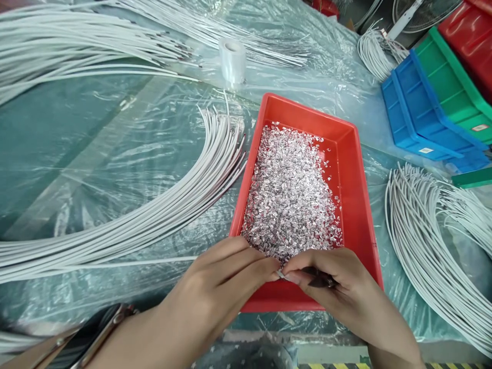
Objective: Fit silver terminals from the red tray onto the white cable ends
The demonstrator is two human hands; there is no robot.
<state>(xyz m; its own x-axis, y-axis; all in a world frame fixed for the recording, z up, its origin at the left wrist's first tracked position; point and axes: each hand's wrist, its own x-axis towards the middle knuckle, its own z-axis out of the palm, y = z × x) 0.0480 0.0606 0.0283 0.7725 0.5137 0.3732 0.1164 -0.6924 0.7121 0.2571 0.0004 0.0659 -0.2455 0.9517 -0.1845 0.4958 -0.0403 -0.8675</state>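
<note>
Red tray (348, 154) mid tabletop, silver foil scraps (290, 195) heaped inside. Left hand (226, 282) and right hand (338, 287) meet over near rim, fingers pinching small foil piece (282, 274). White cables (154, 215) left.

Glossy red plastic tray (357, 205), glittering metallic foil scraps (292, 200), smooth white plastic-coated wires (161, 215), crinkled clear plastic sheet (96, 133)

It is bright and even where I work. My left hand (226, 279) throws almost no shadow. White glare shines on the crinkly clear plastic sheet (126, 148) beyond it. Things look sharp, but the far edges bend.
</note>
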